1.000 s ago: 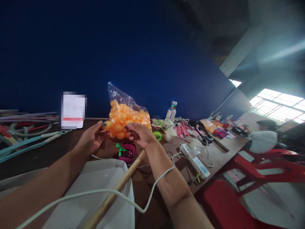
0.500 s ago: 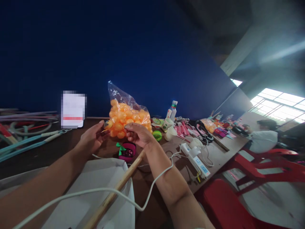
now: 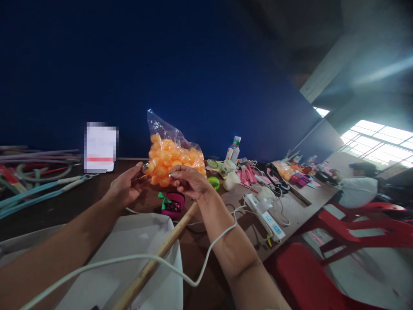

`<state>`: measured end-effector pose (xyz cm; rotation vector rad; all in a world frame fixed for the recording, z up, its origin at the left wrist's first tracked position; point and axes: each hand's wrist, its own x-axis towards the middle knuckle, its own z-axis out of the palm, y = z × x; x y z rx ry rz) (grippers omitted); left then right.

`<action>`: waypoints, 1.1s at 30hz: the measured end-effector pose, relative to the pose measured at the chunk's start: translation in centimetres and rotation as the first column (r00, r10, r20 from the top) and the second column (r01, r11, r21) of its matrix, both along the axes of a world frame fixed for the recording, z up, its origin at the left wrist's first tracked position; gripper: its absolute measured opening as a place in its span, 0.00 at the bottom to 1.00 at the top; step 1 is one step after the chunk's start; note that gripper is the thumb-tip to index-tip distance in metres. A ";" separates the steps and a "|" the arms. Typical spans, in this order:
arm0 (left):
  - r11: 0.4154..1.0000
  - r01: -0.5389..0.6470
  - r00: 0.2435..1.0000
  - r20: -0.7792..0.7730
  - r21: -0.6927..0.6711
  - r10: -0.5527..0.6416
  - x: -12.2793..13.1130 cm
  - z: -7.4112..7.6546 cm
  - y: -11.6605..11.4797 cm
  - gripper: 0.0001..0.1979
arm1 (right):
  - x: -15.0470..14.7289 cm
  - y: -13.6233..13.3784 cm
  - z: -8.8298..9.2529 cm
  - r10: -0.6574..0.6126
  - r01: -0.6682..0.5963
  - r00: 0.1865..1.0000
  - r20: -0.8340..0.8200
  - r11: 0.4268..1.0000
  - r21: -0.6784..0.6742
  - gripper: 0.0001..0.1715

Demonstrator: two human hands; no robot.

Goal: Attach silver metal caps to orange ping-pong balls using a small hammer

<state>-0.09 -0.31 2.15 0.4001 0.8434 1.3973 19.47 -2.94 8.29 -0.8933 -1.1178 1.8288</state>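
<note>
I can't read any text here. The white card (image 3: 101,147) standing at the far left of the table (image 3: 300,211) is blurred out, and I only make out a red stripe across it. The bottle (image 3: 232,150) further right has a label, but its print is too small for me to read. The power strip (image 3: 269,221) near the right edge shows no legible markings.

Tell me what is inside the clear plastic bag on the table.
The clear plastic bag is packed with small orange balls. Its empty top stands crumpled above them. The left hand and right hand cover its lower edge, so the bottom layer is hidden.
</note>
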 end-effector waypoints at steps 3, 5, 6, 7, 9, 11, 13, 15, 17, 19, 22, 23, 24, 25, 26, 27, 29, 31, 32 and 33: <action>0.999 0.041 0.999 -0.002 0.020 -0.041 0.1 0.0 0.0 0.12 | -0.4 -0.1 -0.1 -0.034 0.034 0.999 -0.008 0.999 -0.007 0.15; 0.997 0.062 0.998 -0.003 0.035 -0.062 0.1 -0.1 0.0 0.11 | -0.7 -0.1 -0.2 -0.055 0.055 0.998 -0.011 0.998 -0.015 0.14; 0.997 0.071 0.997 -0.004 0.042 -0.071 0.1 -0.2 0.0 0.11 | -0.8 -0.1 -0.2 -0.066 0.066 0.998 -0.012 0.998 -0.019 0.14; 0.996 0.080 0.997 -0.005 0.050 -0.080 0.1 -0.3 0.0 0.11 | -0.9 -0.2 -0.3 -0.076 0.076 0.997 -0.013 0.997 -0.023 0.14; 0.993 0.098 0.995 -0.007 0.064 -0.097 0.0 -0.4 0.0 0.11 | -1.2 -0.2 -0.4 -0.093 0.093 0.996 -0.014 0.995 -0.029 0.13; 0.990 0.115 0.993 -0.011 0.080 -0.115 -0.1 -0.5 0.0 0.11 | -1.5 -0.2 -0.5 -0.111 0.110 0.994 -0.016 0.994 -0.027 0.14; 0.986 0.137 0.991 -0.017 0.093 -0.136 -0.2 -0.5 0.0 0.11 | -1.8 -0.2 -0.8 -0.136 0.136 0.991 -0.017 0.991 -0.015 0.16; 0.982 0.159 0.987 -0.026 0.104 -0.157 -0.2 -0.6 -0.1 0.11 | -2.0 -0.2 -1.2 -0.166 0.167 0.986 -0.013 0.986 0.007 0.18; 0.977 0.180 0.984 -0.035 0.114 -0.177 -0.2 -0.6 -0.2 0.12 | -2.3 -0.2 -1.6 -0.192 0.192 0.981 -0.006 0.981 0.037 0.19; 0.973 0.193 0.981 -0.045 0.124 -0.189 0.0 -0.6 -0.2 0.12 | -2.5 -0.1 -1.9 -0.209 0.209 0.978 0.003 0.975 0.072 0.19; 0.970 0.200 0.979 -0.062 0.137 -0.193 0.1 -0.7 -0.3 0.11 | -2.8 0.0 -2.3 -0.235 0.232 0.972 0.013 0.964 0.128 0.19; 0.969 0.202 0.979 -0.069 0.141 -0.194 0.2 -0.8 -0.2 0.11 | -2.9 0.0 -2.4 -0.245 0.240 0.969 0.015 0.960 0.145 0.19; 0.968 0.206 0.977 -0.077 0.145 -0.196 0.2 -0.8 -0.2 0.11 | -3.0 0.0 -2.5 -0.255 0.249 0.967 0.017 0.955 0.162 0.19; 0.966 0.212 0.976 -0.086 0.150 -0.200 0.2 -0.9 -0.2 0.11 | -3.1 0.0 -2.6 -0.264 0.257 0.964 0.018 0.950 0.176 0.19; 0.963 0.219 0.974 -0.094 0.156 -0.206 0.3 -1.0 -0.2 0.11 | -3.2 0.1 -2.7 -0.272 0.264 0.962 0.019 0.946 0.188 0.19; 0.961 0.227 0.972 -0.102 0.160 -0.212 0.3 -1.1 -0.2 0.11 | -3.2 0.1 -2.8 -0.278 0.269 0.960 0.021 0.943 0.198 0.19; 0.956 0.240 0.968 -0.116 0.168 -0.222 0.3 -1.2 -0.2 0.11 | -3.4 0.1 -3.0 -0.284 0.272 0.959 0.026 0.938 0.213 0.19; 0.954 0.247 0.965 -0.131 0.170 -0.227 0.4 -1.2 -0.2 0.11 | -3.5 0.2 -3.1 -0.284 0.270 0.958 0.032 0.937 0.224 0.19; 0.953 0.251 0.964 -0.138 0.170 -0.229 0.4 -1.1 -0.3 0.11 | -3.5 0.2 -3.2 -0.283 0.268 0.959 0.035 0.936 0.227 0.20; 0.952 0.255 0.962 -0.144 0.170 -0.232 0.4 -1.0 -0.3 0.11 | -3.5 0.2 -3.2 -0.281 0.265 0.959 0.037 0.937 0.229 0.20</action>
